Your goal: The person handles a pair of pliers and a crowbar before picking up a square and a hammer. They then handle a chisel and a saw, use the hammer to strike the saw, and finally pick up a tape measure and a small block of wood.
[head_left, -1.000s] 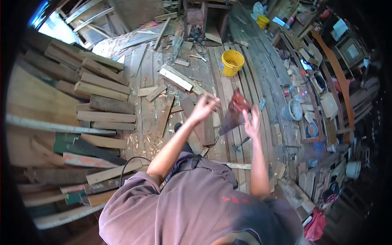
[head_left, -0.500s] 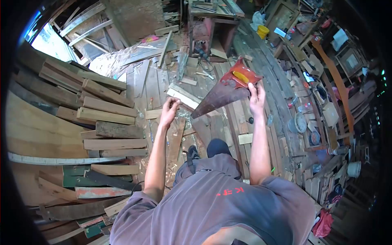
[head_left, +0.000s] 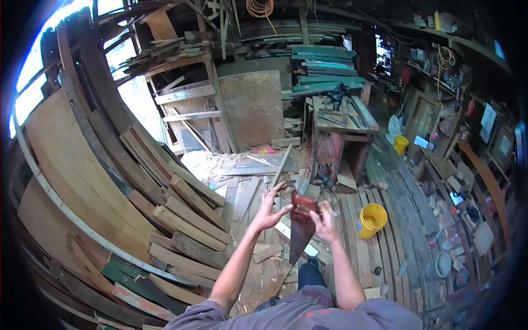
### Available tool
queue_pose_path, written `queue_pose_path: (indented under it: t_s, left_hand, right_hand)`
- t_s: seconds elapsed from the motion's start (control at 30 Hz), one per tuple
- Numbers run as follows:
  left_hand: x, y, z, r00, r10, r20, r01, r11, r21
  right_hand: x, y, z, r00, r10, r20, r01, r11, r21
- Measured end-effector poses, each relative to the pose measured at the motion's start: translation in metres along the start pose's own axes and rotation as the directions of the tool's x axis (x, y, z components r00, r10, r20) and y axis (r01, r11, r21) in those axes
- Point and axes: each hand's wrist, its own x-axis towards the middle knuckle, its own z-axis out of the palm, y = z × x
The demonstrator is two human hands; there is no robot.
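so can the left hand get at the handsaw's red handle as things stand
Most likely yes: the left hand is open right beside the red handle of the handsaw, its thumb at the handle's edge, and nothing visible blocks the way.

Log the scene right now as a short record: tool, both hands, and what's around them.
Tool: handsaw, red handle up, blade pointing down
Right hand: closed on the saw's handle
Left hand: open, fingers spread beside the handle; contact unclear
Floor, right of the hands: yellow bucket, upright
Left side: stacked planks
Ahead: workbench, with green boards piled behind it
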Motion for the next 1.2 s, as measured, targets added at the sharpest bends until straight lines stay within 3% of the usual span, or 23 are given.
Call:
queue_pose_path:
  t_s: [0.1,0.17,0.23,0.33,0.47,0.5,0.57,0.6,0.63,0.67,0.7,0.73,0.77,0.8,0.83,0.87,0.97,1.2]
  left_hand:
    - [0.014,-0.016,-0.021,1.0,0.002,0.009,-0.002,1.0,-0.018]
    - [0.022,-0.021,-0.033,0.999,0.05,-0.017,-0.051,0.998,-0.039]
    - [0.023,-0.031,-0.043,0.999,-0.053,0.01,0.053,0.998,0.019]
    - [0.023,-0.038,-0.05,0.996,-0.085,0.026,0.085,0.996,0.003]
    - [0.016,-0.074,-0.044,0.975,-0.215,0.055,0.221,0.955,-0.199]
    - [0.016,-0.079,-0.043,0.969,-0.234,0.077,0.244,0.951,-0.191]
    - [0.019,-0.08,-0.04,0.986,-0.121,0.118,0.125,0.992,-0.033]
    - [0.021,-0.076,-0.039,0.982,-0.088,0.166,0.084,0.996,0.032]
    - [0.027,-0.072,-0.037,0.97,-0.066,0.233,0.082,0.995,-0.062]
    - [0.029,-0.075,-0.032,0.959,-0.116,0.257,0.11,0.993,0.036]
    - [0.035,-0.072,-0.027,0.96,-0.106,0.261,0.11,0.994,-0.002]
    - [0.04,-0.08,-0.018,0.965,-0.101,0.24,0.117,0.992,-0.053]
    - [0.047,-0.095,-0.008,0.978,-0.087,0.19,0.097,0.994,-0.044]
    - [0.057,-0.091,-0.001,0.974,-0.151,0.17,0.154,0.988,-0.007]
    - [0.063,-0.107,0.009,0.976,-0.163,0.147,0.17,0.985,-0.032]
    - [0.073,-0.106,0.015,0.985,-0.13,0.113,0.134,0.99,-0.03]
    - [0.106,-0.1,0.034,0.989,-0.131,0.068,0.131,0.991,0.006]
    - [0.186,-0.076,0.064,0.993,-0.1,0.061,0.096,0.993,0.062]
  right_hand:
    - [0.017,-0.002,0.025,0.992,0.039,0.124,-0.054,0.991,0.12]
    - [0.028,0.001,0.036,0.986,-0.038,0.164,0.018,0.993,0.119]
    - [0.035,0.005,0.043,0.971,-0.037,0.235,0.003,0.989,0.145]
    - [0.041,0.009,0.049,0.931,-0.061,0.36,0.01,0.99,0.142]
    - [0.041,0.027,0.062,0.891,-0.144,0.431,0.094,0.986,0.136]
    - [0.04,0.03,0.063,0.886,-0.133,0.444,0.077,0.987,0.142]
    - [0.041,0.039,0.064,0.875,-0.105,0.473,0.038,0.988,0.148]
    - [0.043,0.049,0.064,0.875,-0.117,0.469,0.055,0.988,0.144]
    - [0.041,0.068,0.068,0.883,-0.106,0.457,0.056,0.991,0.12]
    - [0.037,0.085,0.072,0.918,-0.158,0.364,0.14,0.987,0.074]
    - [0.043,0.094,0.067,0.892,-0.118,0.436,0.107,0.993,0.049]
    - [0.057,0.085,0.056,0.864,-0.021,0.503,-0.034,0.994,0.101]
    - [0.065,0.087,0.051,0.871,-0.037,0.489,-0.027,0.992,0.123]
    - [0.052,0.131,0.065,0.924,-0.189,0.333,0.178,0.982,0.063]
    - [0.078,0.098,0.043,0.882,-0.048,0.469,-0.023,0.989,0.144]
    - [0.084,0.102,0.038,0.899,-0.025,0.437,-0.047,0.987,0.154]
    - [0.107,0.125,0.025,0.956,-0.007,0.292,-0.023,0.995,0.097]
    - [0.177,0.165,-0.023,0.958,0.011,0.285,-0.021,0.999,0.032]
